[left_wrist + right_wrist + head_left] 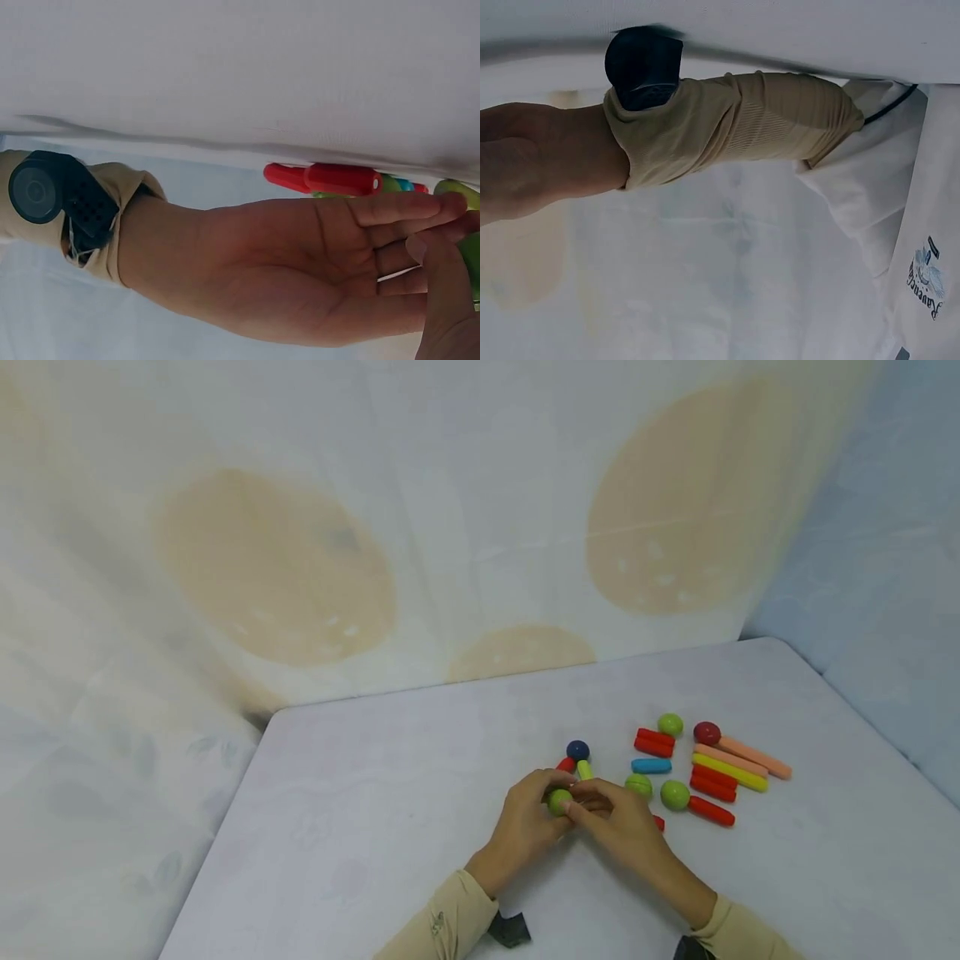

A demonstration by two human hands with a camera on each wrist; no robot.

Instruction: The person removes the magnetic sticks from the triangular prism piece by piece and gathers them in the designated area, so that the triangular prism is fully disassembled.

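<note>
Both hands, left hand (525, 822) and right hand (618, 822), are pinched around a green ball (558, 801) above the counter (375, 827), near a yellow stick (584, 769).

Green ball (558, 801) half hidden by fingers (592, 803)

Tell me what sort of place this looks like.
Probably a makeshift tabletop play or recording corner: a white-covered table, draped patterned sheets as backdrop, and coloured toy sticks and balls. Both hands, left hand and right hand, pinch a green ball.
</note>
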